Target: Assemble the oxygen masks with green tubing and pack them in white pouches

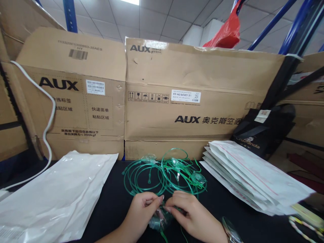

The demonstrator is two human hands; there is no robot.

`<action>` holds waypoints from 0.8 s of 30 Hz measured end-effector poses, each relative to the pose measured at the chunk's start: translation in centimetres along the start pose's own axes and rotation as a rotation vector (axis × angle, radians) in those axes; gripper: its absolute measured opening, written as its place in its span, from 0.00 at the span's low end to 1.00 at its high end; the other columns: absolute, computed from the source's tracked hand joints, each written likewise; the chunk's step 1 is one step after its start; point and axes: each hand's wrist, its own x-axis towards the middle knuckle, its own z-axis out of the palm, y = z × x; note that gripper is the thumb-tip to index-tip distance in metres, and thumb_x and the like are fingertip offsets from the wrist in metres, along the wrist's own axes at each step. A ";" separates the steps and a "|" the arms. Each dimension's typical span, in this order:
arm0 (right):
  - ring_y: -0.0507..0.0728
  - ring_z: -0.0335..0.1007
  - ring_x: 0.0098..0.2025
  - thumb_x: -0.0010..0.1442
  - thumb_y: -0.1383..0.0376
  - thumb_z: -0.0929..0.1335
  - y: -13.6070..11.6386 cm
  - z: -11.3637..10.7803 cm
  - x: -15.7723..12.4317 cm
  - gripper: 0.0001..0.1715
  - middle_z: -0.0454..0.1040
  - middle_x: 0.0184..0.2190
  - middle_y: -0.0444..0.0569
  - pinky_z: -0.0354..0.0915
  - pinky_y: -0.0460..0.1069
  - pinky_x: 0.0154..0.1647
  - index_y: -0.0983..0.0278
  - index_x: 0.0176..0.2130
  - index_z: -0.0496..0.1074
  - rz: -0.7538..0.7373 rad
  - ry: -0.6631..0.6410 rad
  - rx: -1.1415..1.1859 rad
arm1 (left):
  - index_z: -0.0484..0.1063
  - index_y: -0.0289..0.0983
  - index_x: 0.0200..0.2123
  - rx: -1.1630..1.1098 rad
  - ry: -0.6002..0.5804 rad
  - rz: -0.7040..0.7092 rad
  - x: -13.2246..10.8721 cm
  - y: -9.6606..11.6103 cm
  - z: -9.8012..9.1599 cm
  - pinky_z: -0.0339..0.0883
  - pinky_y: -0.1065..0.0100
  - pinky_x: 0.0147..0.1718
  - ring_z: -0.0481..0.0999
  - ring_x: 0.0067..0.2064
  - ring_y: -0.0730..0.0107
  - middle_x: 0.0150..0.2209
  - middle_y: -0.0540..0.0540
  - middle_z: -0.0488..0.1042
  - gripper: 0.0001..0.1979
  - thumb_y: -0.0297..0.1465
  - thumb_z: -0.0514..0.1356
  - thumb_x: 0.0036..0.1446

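Note:
Low in the middle, my left hand (144,211) and my right hand (186,209) meet with fingertips almost touching. Both are closed in a pinch on a clear, green-tinted oxygen mask (155,223). The exact part of it between the fingertips is too small to make out. A thin green strap (164,237) hangs below the mask. Just beyond my hands lie coils of green oxygen tubing (138,175), overlapping at the centre. Among the right-hand coils rests another clear mask piece (198,179) with bright green straps.
White plastic packaging (58,192) lies on the left, and stacked white bags (250,175) on the right. Large cardboard boxes (162,74) wall off the back of the black tabletop (111,199). A black bag (263,131), white cable (47,135) and beaded band (303,227) flank it.

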 end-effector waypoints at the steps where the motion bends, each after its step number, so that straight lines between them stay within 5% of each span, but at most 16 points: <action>1: 0.51 0.64 0.31 0.59 0.70 0.61 0.0 0.1 0.0 0.09 0.69 0.27 0.46 0.60 0.44 0.34 0.64 0.31 0.70 0.012 0.010 0.007 | 0.70 0.32 0.18 -0.005 0.003 -0.004 0.0 0.0 0.0 0.59 0.72 0.20 0.69 0.18 0.73 0.14 0.50 0.70 0.19 0.44 0.60 0.44; 16: 0.52 0.65 0.33 0.61 0.69 0.58 0.3 1.0 -0.2 0.09 0.70 0.29 0.46 0.60 0.45 0.34 0.63 0.34 0.66 0.018 0.013 -0.064 | 0.67 0.34 0.18 -0.039 0.008 -0.030 0.3 -0.3 0.0 0.59 0.72 0.19 0.67 0.17 0.73 0.14 0.50 0.70 0.21 0.47 0.60 0.42; 24: 0.52 0.61 0.27 0.60 0.72 0.56 0.1 0.7 -0.2 0.12 0.67 0.24 0.46 0.56 0.46 0.27 0.64 0.29 0.65 -0.104 -0.031 -0.358 | 0.64 0.35 0.16 -0.015 0.010 0.022 -0.2 -0.2 0.1 0.57 0.73 0.20 0.65 0.19 0.75 0.14 0.54 0.66 0.20 0.45 0.59 0.45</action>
